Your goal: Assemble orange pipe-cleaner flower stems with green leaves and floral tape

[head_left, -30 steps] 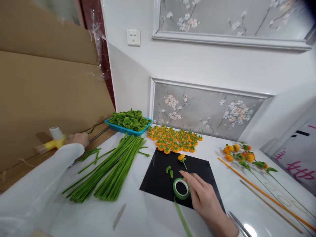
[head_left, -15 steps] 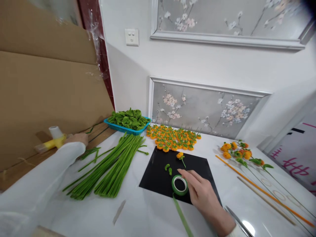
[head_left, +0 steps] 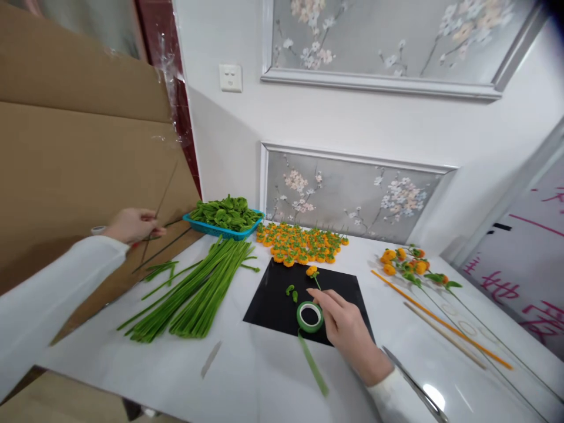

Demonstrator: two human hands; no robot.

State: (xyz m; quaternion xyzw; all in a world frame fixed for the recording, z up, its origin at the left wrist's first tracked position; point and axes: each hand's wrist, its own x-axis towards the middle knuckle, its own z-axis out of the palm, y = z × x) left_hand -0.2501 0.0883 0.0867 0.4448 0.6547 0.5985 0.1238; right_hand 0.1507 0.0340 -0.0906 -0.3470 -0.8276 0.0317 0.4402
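- The left arm is stretching far out to the side, its white sleeve (head_left: 66, 294) slanting up across the table edge toward the cardboard (head_left: 88, 170).
- The left hand (head_left: 134, 225) is hanging in front of that cardboard, fingers bent inward and pinching a thin wire (head_left: 166, 191), which is standing at a steep tilt, its upper end leaning right.
- The right forearm is coming in from the lower right, the wrist sitting low over the white table (head_left: 247, 382).
- The right hand (head_left: 348, 329) is lying just beside a roll of green tape (head_left: 300, 319), its index finger pointing left above the roll and the other fingers curving; whether it is gripping anything, one cannot tell.
- The roll is resting on a black sheet (head_left: 259, 311), its loose end trailing onto the table.
- A small orange flower (head_left: 312, 271) and curled green pieces (head_left: 295, 296) are lying on the sheet, beyond the right fingertips.
- Green stems (head_left: 202, 299) are fanning out between the hands, near a blue basket (head_left: 220, 232) of green leaves (head_left: 229, 214).
- A metal tool (head_left: 414, 382) is lying beside the right wrist.
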